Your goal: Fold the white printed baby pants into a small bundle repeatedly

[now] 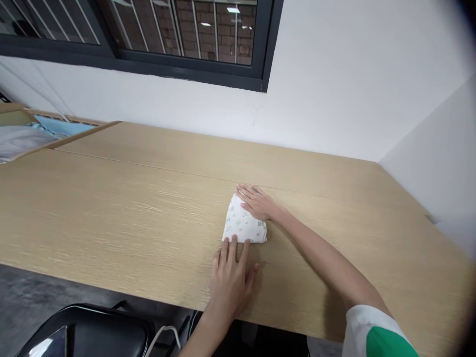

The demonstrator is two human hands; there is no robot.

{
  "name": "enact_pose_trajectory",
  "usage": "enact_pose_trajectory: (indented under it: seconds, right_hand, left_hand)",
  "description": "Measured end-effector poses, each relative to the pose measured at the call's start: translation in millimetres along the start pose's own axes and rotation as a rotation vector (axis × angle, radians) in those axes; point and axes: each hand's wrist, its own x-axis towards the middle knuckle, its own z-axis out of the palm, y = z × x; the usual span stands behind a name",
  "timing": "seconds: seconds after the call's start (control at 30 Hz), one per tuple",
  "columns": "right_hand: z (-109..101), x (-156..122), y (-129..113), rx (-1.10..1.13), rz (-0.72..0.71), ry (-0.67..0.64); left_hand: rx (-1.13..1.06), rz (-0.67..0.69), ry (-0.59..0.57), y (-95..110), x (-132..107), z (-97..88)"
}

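Observation:
A small white cloth with a faint printed pattern (241, 225) lies folded into a compact shape on the wooden table (111, 208). My right hand (256, 202) rests flat on its far edge, fingers stretched out and pointing left. My left hand (231, 277) lies flat on the table at the near side, its fingertips touching the cloth's near edge. Both hands press on the cloth; neither grips it.
At the far left stands a wooden tray or box (44, 134) holding grey and light blue fabric. A black chair seat (85, 332) sits below the table's near edge. A white wall and a dark-framed window (186, 44) are behind the table.

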Motion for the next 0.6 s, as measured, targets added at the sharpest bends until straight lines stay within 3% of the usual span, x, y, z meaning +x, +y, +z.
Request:
enact_pose_trajectory:
  seconds: [0.17,0.3,0.43,0.6]
  right_hand:
    - [-26,-21,-34,-0.052,0.017,0.131]
    - [-40,-56,-72,0.063,-0.019,0.075]
    - [-36,-82,-97,-0.005,-0.105,0.032]
    - [-26,-88,-109,-0.235,-0.190,0.065]
  left_hand:
    - [-0.038,0.010,0.053,-3,-5,6.6]
    - [-0.066,-0.001,0.094,-3,-6,7.7]
    - [-0.083,-0.018,0.098,-2,-6,4.3]
    - [-0.075,-0.045,0.114,-1,-7,1.9]
